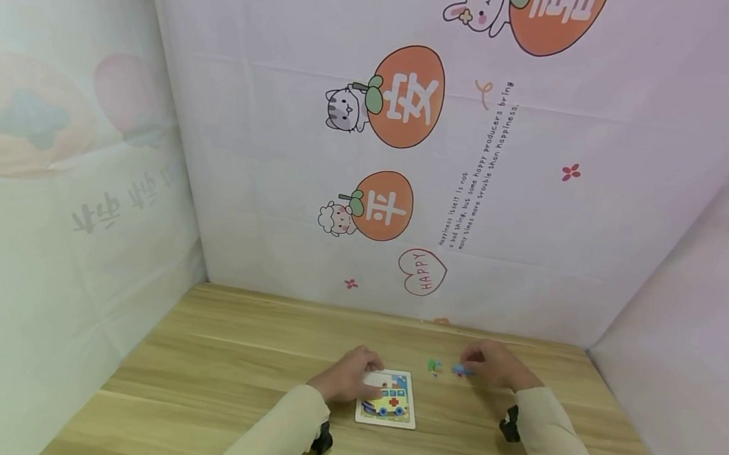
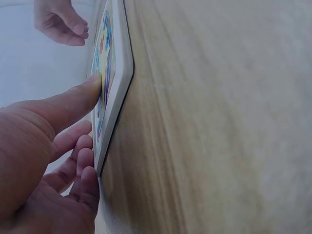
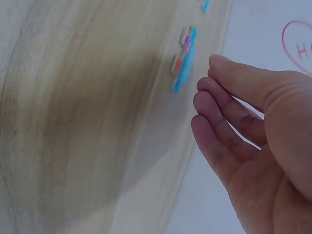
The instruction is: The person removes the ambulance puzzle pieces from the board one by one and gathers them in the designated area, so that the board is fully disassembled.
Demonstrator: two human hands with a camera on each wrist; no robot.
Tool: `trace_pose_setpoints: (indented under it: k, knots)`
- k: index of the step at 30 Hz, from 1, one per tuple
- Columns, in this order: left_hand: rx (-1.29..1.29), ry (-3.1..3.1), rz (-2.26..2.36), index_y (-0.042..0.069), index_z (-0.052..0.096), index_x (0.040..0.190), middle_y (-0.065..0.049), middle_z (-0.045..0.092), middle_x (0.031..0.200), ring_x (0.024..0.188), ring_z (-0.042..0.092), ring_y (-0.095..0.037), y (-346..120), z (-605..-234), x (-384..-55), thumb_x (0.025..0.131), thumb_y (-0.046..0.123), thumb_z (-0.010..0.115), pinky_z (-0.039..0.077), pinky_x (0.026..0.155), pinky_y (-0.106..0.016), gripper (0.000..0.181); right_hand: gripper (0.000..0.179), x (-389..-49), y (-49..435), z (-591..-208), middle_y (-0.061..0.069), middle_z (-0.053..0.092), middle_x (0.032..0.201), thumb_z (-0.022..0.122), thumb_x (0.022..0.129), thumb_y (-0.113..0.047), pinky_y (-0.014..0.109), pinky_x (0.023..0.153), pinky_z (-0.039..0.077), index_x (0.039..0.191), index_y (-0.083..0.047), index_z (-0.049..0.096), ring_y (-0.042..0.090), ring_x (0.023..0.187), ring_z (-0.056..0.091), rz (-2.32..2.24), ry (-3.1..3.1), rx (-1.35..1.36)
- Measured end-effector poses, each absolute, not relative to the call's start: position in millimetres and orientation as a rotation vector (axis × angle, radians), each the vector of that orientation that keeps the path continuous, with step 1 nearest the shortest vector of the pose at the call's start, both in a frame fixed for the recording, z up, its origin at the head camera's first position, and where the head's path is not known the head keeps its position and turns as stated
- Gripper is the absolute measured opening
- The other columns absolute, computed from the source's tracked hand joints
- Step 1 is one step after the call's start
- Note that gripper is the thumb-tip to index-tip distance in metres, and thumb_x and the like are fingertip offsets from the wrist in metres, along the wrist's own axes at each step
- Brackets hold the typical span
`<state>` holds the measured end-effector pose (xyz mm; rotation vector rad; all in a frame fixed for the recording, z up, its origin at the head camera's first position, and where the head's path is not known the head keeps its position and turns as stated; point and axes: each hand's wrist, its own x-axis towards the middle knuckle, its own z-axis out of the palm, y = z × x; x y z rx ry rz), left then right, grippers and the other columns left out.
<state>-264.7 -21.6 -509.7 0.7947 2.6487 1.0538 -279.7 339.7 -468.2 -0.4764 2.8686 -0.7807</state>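
A square jigsaw puzzle [image 1: 413,403] with a pale frame and a yellow ambulance picture lies on the wooden table. My left hand [image 1: 349,376] grips it at its left side; in the left wrist view the thumb [image 2: 80,102] presses on its face while the other fingers curl at the edge. Part of the picture is hidden under that hand. My right hand [image 1: 495,363] hovers beside some small blue pieces [image 1: 461,369]. In the right wrist view its loosely bent fingers [image 3: 214,131] hold nothing, apart from the blue pieces [image 3: 186,63].
Small green pieces [image 1: 434,366] lie between the puzzle and the blue ones. A white printed cloth [image 1: 280,182] hangs behind the table's [image 1: 221,357] far edge, with more white cloth at left [image 1: 58,294] and right [image 1: 674,347].
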Motion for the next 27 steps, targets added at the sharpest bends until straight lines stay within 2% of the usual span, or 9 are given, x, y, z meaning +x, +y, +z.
trace_pose_setpoints:
  k: [6,10,17,22,27]
  knots:
    - [0.808,2.651,1.053,0.011,0.069,0.127,0.001,0.06,0.118,0.11,0.058,-0.014,-21.3,-509.7,-264.7,0.089,0.029,0.086,0.054,0.102,-0.036,0.045,0.024,-272.1,321.0,-454.4,0.01,0.077,0.109,0.078,0.094,-0.009,0.046,0.09,0.062,0.116,0.0,0.074,0.022,0.1,0.072,-0.766,2.85,-0.497]
    - [0.813,2.654,1.049,0.01,0.069,0.127,0.0,0.06,0.118,0.11,0.058,-0.015,-21.1,-508.4,-263.2,0.088,0.028,0.086,0.054,0.102,-0.036,0.046,0.024,-270.1,306.8,-450.1,0.01,0.076,0.111,0.077,0.093,-0.006,0.043,0.089,0.062,0.117,0.0,0.074,0.021,0.1,0.07,-0.697,2.87,-0.572]
    - [0.791,2.649,1.045,0.012,0.069,0.127,0.0,0.06,0.119,0.111,0.059,-0.016,-21.9,-505.2,-259.4,0.089,0.027,0.086,0.054,0.102,-0.037,0.044,0.021,-268.7,279.9,-450.0,0.009,0.077,0.104,0.078,0.09,-0.006,0.032,0.079,0.06,0.11,0.0,0.077,0.02,0.091,0.069,-0.638,2.844,-0.844]
    - [0.777,2.632,1.062,0.011,0.069,0.126,-0.001,0.061,0.118,0.11,0.059,-0.017,-21.4,-501.0,-257.3,0.088,0.026,0.086,0.054,0.102,-0.038,0.045,0.022,-264.3,257.8,-450.9,0.011,0.079,0.103,0.079,0.087,-0.002,0.033,0.08,0.062,0.109,0.001,0.078,0.021,0.091,0.072,-0.596,2.836,-0.984]
    - [0.783,2.627,1.073,0.01,0.069,0.127,-0.001,0.061,0.118,0.109,0.059,-0.016,-20.9,-501.3,-259.4,0.088,0.025,0.086,0.054,0.102,-0.038,0.046,0.023,-262.6,241.1,-456.4,0.008,0.078,0.105,0.079,0.087,-0.005,0.034,0.082,0.062,0.109,-0.001,0.078,0.017,0.094,0.071,-0.641,2.806,-0.921]
